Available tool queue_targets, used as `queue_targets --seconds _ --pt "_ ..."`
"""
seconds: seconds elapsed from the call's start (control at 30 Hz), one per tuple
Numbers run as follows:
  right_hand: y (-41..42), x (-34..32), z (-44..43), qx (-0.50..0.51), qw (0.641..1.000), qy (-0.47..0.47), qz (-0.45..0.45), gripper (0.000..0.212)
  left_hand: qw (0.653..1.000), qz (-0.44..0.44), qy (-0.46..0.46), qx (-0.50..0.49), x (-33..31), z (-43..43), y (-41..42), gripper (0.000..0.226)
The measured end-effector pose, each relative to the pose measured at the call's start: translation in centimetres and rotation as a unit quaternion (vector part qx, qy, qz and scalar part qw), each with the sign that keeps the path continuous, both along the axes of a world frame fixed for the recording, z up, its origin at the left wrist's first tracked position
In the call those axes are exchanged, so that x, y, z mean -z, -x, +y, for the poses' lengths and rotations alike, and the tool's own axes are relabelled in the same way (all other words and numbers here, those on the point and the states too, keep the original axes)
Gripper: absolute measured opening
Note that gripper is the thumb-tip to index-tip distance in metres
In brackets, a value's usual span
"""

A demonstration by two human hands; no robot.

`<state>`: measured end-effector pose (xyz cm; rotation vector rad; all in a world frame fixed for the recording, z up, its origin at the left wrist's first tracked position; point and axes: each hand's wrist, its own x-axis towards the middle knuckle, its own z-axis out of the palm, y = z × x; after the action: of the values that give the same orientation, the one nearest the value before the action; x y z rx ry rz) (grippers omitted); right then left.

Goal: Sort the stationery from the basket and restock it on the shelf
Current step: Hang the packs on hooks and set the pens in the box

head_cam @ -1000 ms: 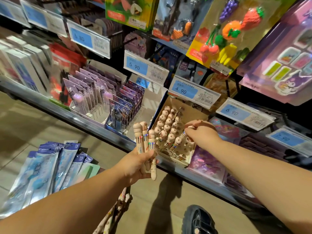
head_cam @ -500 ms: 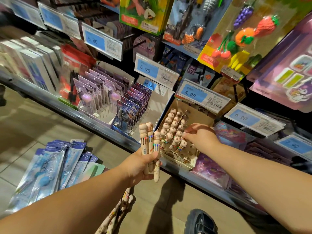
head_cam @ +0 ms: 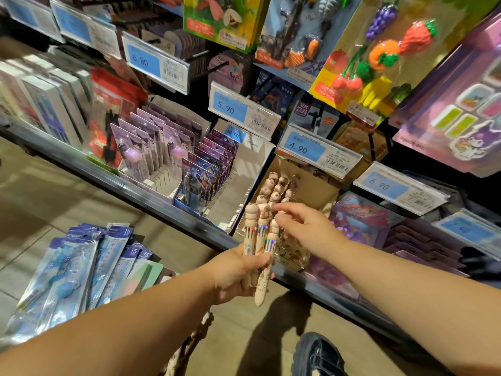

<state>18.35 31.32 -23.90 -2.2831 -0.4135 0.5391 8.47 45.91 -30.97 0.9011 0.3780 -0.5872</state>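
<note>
My left hand [head_cam: 233, 275] grips three beige character-topped multicolour pens [head_cam: 257, 234] upright, in front of the shelf edge. My right hand [head_cam: 306, 226] hovers just right of the pens' tops with relaxed fingers reaching toward them, and it holds nothing that I can see. Behind both hands a brown cardboard display box [head_cam: 320, 188] stands on the shelf under the 4.90 price tag [head_cam: 306, 147]. Several matching pens [head_cam: 276, 188] stand upright in its holes. The box's front is partly hidden by my hands.
Left of the box stand a tray of blue card packs [head_cam: 206, 164] and a tray of purple pen packs [head_cam: 146, 142]. Blue ruler packs [head_cam: 81, 270] lie low at the left. A metal shelf rail [head_cam: 130, 185] runs diagonally. My dark shoe [head_cam: 317, 354] is on the floor.
My right hand has left the display box and moved left toward the pens in my left hand. The left hand keeps its grip on the three pens.
</note>
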Motion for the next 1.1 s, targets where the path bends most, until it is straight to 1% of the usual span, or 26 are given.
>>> queue_targets --seconds 0.07,0.17,0.3,0.4,0.5,0.57,0.6,0.67,0.73,0.8,0.93,1.03,1.1 --pt "0.1 0.3 -0.2 0.002 1.0 -0.004 0.014 0.024 1.0 -0.003 -0.001 0.015 0.0 -0.3 0.0 0.011" --pt "0.0 0.6 -1.0 -0.003 1.0 0.02 0.023 0.023 0.999 -0.01 -0.009 0.034 0.2 -0.6 0.1 0.013" --pt "-0.1 0.3 -2.3 -0.025 0.997 0.034 0.07 0.029 0.999 -0.012 -0.023 0.046 0.5 -1.1 0.4 0.014" --pt "0.1 0.1 -3.2 -0.027 0.997 0.034 0.065 0.021 0.999 0.003 -0.024 0.022 0.5 -1.5 0.5 0.014" --pt "0.2 -0.8 -3.9 0.007 0.999 -0.008 0.053 0.013 1.0 0.024 -0.02 -0.006 0.4 -1.5 0.5 0.01" --pt "0.1 -1.9 -4.4 0.039 0.998 -0.029 0.025 0.006 0.999 0.028 -0.033 -0.014 0.6 -1.2 0.5 0.012" --pt "0.0 -2.4 -4.6 0.058 0.998 -0.028 -0.001 0.008 0.999 0.03 -0.035 -0.021 0.7 -1.1 0.5 0.014" --pt "0.0 -3.3 -5.1 0.1 0.992 -0.018 -0.075 0.015 0.998 0.036 -0.033 -0.038 0.7 -1.0 0.6 0.015" --pt "0.2 -4.0 -5.3 0.127 0.978 -0.021 -0.162 0.023 0.997 0.038 -0.036 -0.048 0.6 -1.0 0.6 0.017" --pt "0.4 -4.5 -5.5 0.143 0.963 -0.025 -0.228 0.031 0.997 0.035 -0.042 -0.048 0.4 -1.2 0.5 0.019" --pt "0.4 -4.1 -5.6 0.159 0.952 -0.031 -0.261 0.027 0.997 0.034 -0.049 -0.049 0.1 -1.2 0.4 0.019" --pt "0.7 -3.5 -5.4 0.168 0.95 -0.045 -0.26 0.025 0.997 0.032 -0.05 -0.049 0.1 -1.3 0.3 0.02" --pt "0.6 -3.2 -5.3 0.179 0.949 -0.029 -0.258 0.024 0.997 0.027 -0.056 -0.049 0.2 -1.3 0.2 0.022"
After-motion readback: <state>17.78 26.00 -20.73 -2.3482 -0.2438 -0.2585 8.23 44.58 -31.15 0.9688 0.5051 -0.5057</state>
